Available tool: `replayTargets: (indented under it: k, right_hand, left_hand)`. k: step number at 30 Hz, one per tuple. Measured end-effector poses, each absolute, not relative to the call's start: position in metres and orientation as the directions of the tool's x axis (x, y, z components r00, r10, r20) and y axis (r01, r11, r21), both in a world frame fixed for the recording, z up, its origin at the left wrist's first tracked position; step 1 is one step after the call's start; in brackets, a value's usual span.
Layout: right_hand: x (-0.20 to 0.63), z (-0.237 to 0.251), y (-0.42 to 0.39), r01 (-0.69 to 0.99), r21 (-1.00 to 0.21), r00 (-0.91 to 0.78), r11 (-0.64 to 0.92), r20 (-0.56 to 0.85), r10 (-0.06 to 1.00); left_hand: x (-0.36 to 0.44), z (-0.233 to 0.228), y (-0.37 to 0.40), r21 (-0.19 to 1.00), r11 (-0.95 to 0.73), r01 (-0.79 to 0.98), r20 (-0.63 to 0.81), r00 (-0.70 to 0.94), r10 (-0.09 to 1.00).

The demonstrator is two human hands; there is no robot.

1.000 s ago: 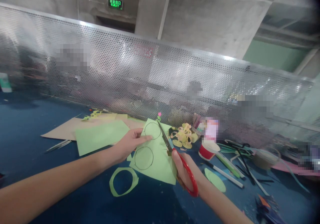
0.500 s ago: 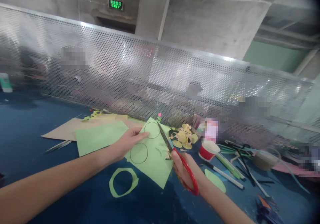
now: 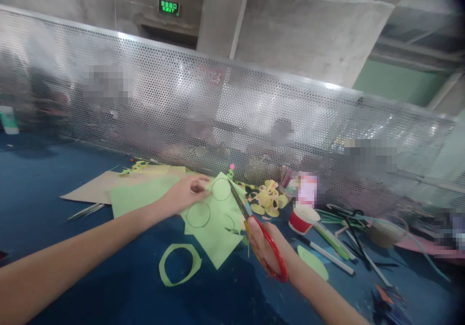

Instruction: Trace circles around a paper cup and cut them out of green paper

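Note:
My left hand [image 3: 187, 193] pinches the left edge of a light green sheet of paper [image 3: 214, 247], its fingers bent. Two full drawn circles and part of another outline show on the sheet. Closed around the red handles of a pair of scissors [image 3: 273, 247] is my right hand [image 3: 263, 240]. The dark blades point up and away over the sheet's right side, by the upper circle; whether they touch the paper I cannot tell. A green paper ring [image 3: 164, 271] lies on the table in front of the sheet.
More green paper [image 3: 140, 194] and brown card [image 3: 89, 189] lie left on the blue table [image 3: 109, 286]. Yellow paper cutouts [image 3: 268, 199], a red and white cup [image 3: 302, 219], pens [image 3: 329, 255] and a green paper oval [image 3: 312, 262] are right. A perforated metal screen [image 3: 152, 97] stands behind.
The green sheet has turned, its near corner swinging to the left. My left hand has drawn back slightly from the upper circle. The scissors have barely moved.

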State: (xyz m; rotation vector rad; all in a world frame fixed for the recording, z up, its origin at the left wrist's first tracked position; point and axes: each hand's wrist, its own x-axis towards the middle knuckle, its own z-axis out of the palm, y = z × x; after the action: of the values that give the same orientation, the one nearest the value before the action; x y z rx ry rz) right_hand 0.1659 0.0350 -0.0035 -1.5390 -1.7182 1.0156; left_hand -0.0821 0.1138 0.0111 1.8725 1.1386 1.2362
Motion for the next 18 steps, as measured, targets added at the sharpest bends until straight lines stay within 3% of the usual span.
replayTargets:
  k: [2, 4, 7, 10, 13, 18]
  right_hand:
    - [0.164, -0.004, 0.034, 0.518, -0.855, -0.115, 0.019, -0.047, 0.992]
    - [0.162, -0.003, 0.033, 0.512, -0.858, -0.113, 0.040, -0.021, 0.993]
    - [0.161, -0.001, 0.029, 0.518, -0.848, -0.149, 0.112, 0.039, 0.988]
    - [0.161, 0.004, 0.025, 0.541, -0.816, -0.205, 0.206, 0.109, 0.973]
    - [0.161, 0.009, 0.020, 0.536, -0.787, -0.271, 0.306, 0.183, 0.945]
    - [0.158, 0.005, 0.013, 0.461, -0.802, -0.273, 0.381, 0.281, 0.920]
  left_hand:
    - [-0.079, 0.012, 0.109, 0.711, -0.525, 0.468, 0.550, 0.095, 0.830]
    - [-0.071, 0.013, 0.096, 0.661, -0.556, 0.504, 0.573, 0.140, 0.807]
    - [-0.051, 0.011, 0.072, 0.811, -0.449, 0.375, 0.284, 0.418, 0.863]
    - [-0.030, 0.000, 0.053, 0.984, -0.152, 0.091, 0.067, 0.604, 0.794]
    - [-0.017, -0.012, 0.047, 0.995, 0.007, -0.101, 0.049, 0.551, 0.833]
    - [-0.019, -0.002, 0.042, 0.995, 0.011, -0.096, 0.039, 0.508, 0.861]
